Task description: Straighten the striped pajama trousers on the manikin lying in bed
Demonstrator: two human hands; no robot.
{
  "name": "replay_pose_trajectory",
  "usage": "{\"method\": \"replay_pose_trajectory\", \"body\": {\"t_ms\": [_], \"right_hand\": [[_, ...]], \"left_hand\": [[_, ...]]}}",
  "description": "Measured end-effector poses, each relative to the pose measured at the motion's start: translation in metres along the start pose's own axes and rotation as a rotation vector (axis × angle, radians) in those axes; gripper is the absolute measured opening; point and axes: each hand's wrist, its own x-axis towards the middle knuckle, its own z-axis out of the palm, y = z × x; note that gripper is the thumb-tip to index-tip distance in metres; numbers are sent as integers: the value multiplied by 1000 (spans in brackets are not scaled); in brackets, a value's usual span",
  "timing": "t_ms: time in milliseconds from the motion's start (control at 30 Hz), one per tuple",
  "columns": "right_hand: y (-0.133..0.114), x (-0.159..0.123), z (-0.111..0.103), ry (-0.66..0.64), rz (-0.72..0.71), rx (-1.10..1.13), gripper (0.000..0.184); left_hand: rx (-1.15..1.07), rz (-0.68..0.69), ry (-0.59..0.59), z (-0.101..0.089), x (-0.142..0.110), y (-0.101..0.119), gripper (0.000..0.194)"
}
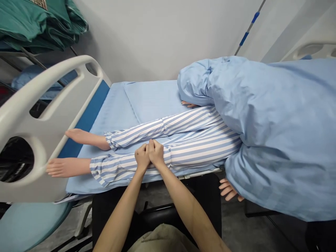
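Both my hands are closed into fists, side by side and touching, on the nearer leg of blue-and-white striped trousers [202, 148]. My left hand [142, 156] rests on the lower leg; my right hand [156, 153] presses beside it, just below the knee. No object shows in either fist, and the undersides are hidden. The trousers are on a manikin lying on its back, its legs stretched to the left. Two bare feet, the far foot [85, 138] and the near foot [69, 167], stick out of the cuffs.
A blue quilt [278, 122] covers the manikin's upper body; a manikin hand [230, 189] hangs below it. The bed's blue sheet [154, 96] meets a white footboard [60, 101] at left. Green cloth [39, 26] lies piled beyond. A round stool [34, 224] stands lower left.
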Motion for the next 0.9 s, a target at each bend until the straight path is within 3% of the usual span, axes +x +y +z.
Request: {"method": "replay_pose_trajectory", "body": {"t_ms": [300,500,600,800,900], "right_hand": [[2,8,-5,-59,-11,29,39],[-23,22,-56,18,-149,17,44],[-22,22,-70,43,-177,-16,46],[12,-3,-49,-130,-121,-491,36],[15,-9,-41,-138,-121,-641,35]], "left_hand": [[74,-23,28,3,1,4,37],[155,-21,31,6,-3,8,35],[156,-24,32,7,-4,8,35],[165,-3,34,8,-5,5,36],[173,-3,41,9,-6,6,37]]}}
